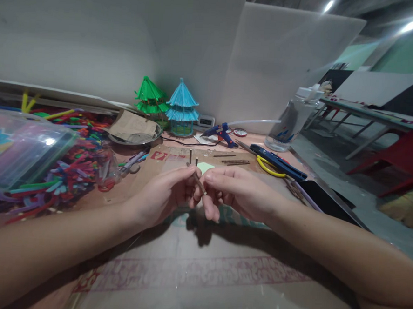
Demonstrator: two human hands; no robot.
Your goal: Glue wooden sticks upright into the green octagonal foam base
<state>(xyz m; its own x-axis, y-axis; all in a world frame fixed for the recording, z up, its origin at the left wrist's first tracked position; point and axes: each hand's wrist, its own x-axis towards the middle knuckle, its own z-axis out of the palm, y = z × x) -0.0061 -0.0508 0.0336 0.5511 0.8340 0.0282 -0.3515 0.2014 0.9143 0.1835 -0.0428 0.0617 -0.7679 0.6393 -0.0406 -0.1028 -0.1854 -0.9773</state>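
Both hands meet above the middle of the work surface, fingers curled around short brown sticks [200,184]. My left hand [171,187] is closed on them, with two stick ends pointing up past its thumb and another slanting down toward the right. My right hand [237,189] is closed too, its thumb and fingers at the slanting stick's near end; its exact grip is partly hidden. Just behind the hands lies a pale green paper piece [205,166]. More thin brown sticks [236,162] rest on the cardboard beyond my right hand.
Behind stand a green model pavilion [150,95] and a blue one [181,108]. A blue glue gun [222,133], yellow-handled scissors [270,167], a utility knife [278,162] and a clear jug [291,117] are back right. Left are a plastic box [28,148] and colourful pipe cleaners [76,165].
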